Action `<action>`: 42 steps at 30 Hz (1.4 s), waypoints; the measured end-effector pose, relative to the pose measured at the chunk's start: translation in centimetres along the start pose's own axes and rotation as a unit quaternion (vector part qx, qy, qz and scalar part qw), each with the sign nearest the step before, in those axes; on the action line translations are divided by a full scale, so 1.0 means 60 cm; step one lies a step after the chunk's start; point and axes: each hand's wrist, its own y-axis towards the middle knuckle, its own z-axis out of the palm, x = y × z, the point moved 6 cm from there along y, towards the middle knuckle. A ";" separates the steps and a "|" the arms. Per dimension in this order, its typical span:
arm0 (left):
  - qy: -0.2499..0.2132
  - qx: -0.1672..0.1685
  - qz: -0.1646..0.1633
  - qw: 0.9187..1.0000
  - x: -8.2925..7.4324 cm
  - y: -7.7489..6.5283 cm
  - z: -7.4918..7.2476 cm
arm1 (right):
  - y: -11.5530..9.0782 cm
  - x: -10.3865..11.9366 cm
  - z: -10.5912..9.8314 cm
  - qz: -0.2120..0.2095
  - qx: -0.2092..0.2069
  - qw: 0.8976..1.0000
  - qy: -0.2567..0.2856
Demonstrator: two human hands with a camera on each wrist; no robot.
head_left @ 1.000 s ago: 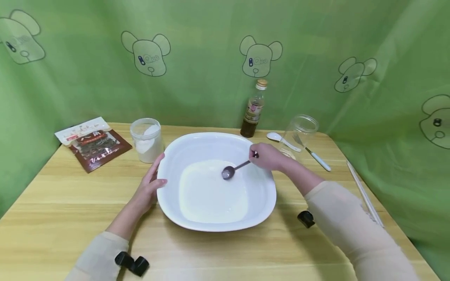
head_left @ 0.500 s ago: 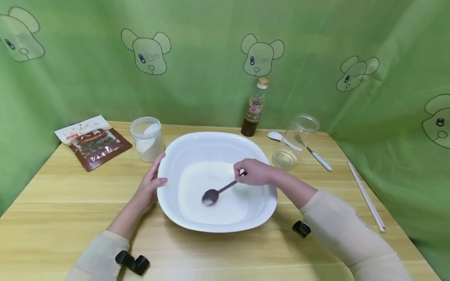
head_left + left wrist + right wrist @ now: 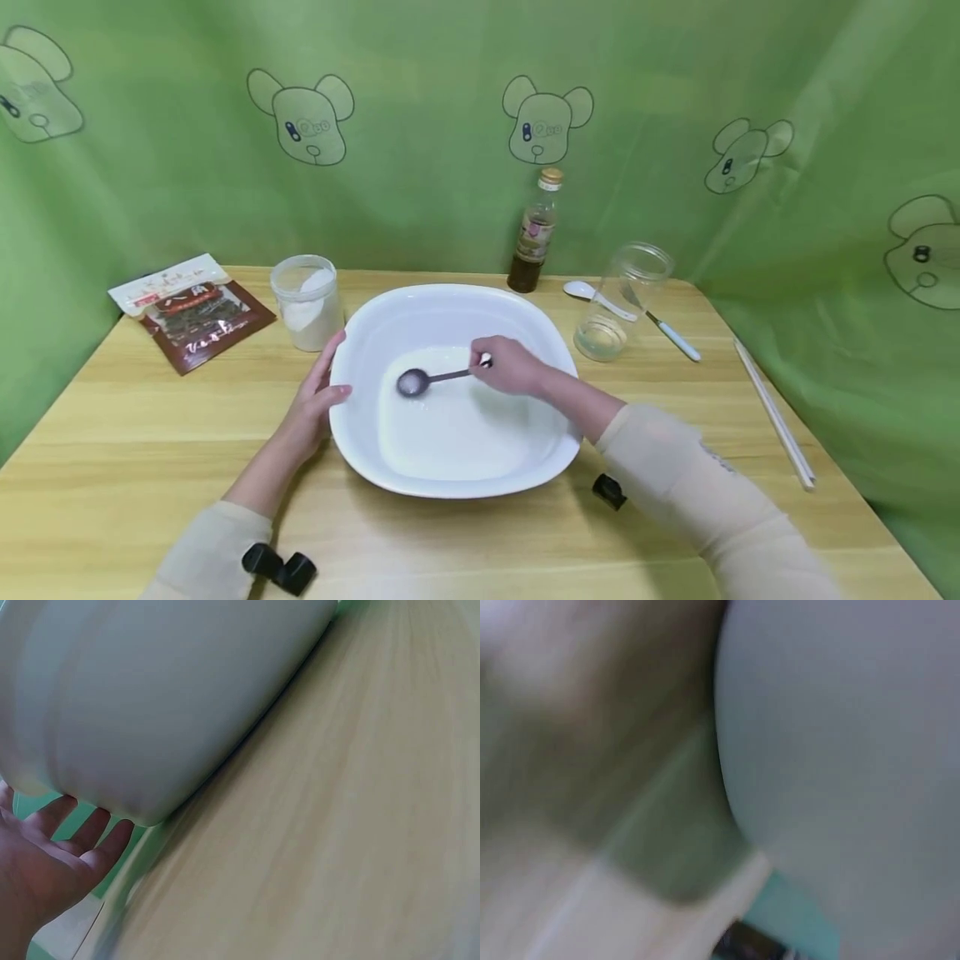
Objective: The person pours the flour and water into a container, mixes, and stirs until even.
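Observation:
A large white basin [image 3: 450,312] stands on the wooden table in the head view. Its bottom looks bright, perhaps covered by clear liquid; I cannot tell for sure. My left hand [image 3: 311,404] holds the basin's left side, thumb over the rim and fingers against the outer wall. In the left wrist view, the fingertips of that hand [image 3: 56,855] touch the outside of the basin [image 3: 165,697]. My right hand [image 3: 510,367] grips the handle of a dark spoon [image 3: 413,382] inside the basin. The right wrist view shows mostly the blurred basin wall [image 3: 847,765].
Behind the basin stand a jar of white powder [image 3: 306,312], a dark sauce bottle [image 3: 531,242] and a clear glass jar [image 3: 606,329]. A spice packet [image 3: 198,312] lies at left. A white spoon [image 3: 580,289], a light-blue-handled utensil [image 3: 678,340] and chopsticks [image 3: 776,421] lie at right.
My right hand has moved the spoon from the basin's right part toward the front, then left and back. The left hand keeps its place on the basin.

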 end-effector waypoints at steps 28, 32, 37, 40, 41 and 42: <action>-0.014 0.004 -0.002 1.000 0.003 0.004 -0.006 | -0.015 -0.041 -0.027 0.059 0.073 0.963 0.252; -0.013 0.006 0.004 1.000 0.004 0.004 -0.005 | -0.006 -0.020 0.008 0.033 0.138 0.953 0.268; -0.015 0.004 0.016 1.000 0.004 0.004 -0.006 | -0.030 0.001 0.026 0.011 0.228 0.940 0.252; -0.017 0.002 0.016 1.000 0.004 0.004 -0.007 | -0.054 -0.001 0.016 0.008 0.250 0.941 0.230; -0.018 0.002 0.015 1.000 0.004 0.004 -0.007 | -0.061 -0.006 0.009 0.009 0.248 0.943 0.221; -0.018 0.002 0.014 1.000 0.004 0.003 -0.008 | -0.067 -0.012 0.001 0.011 0.241 0.947 0.211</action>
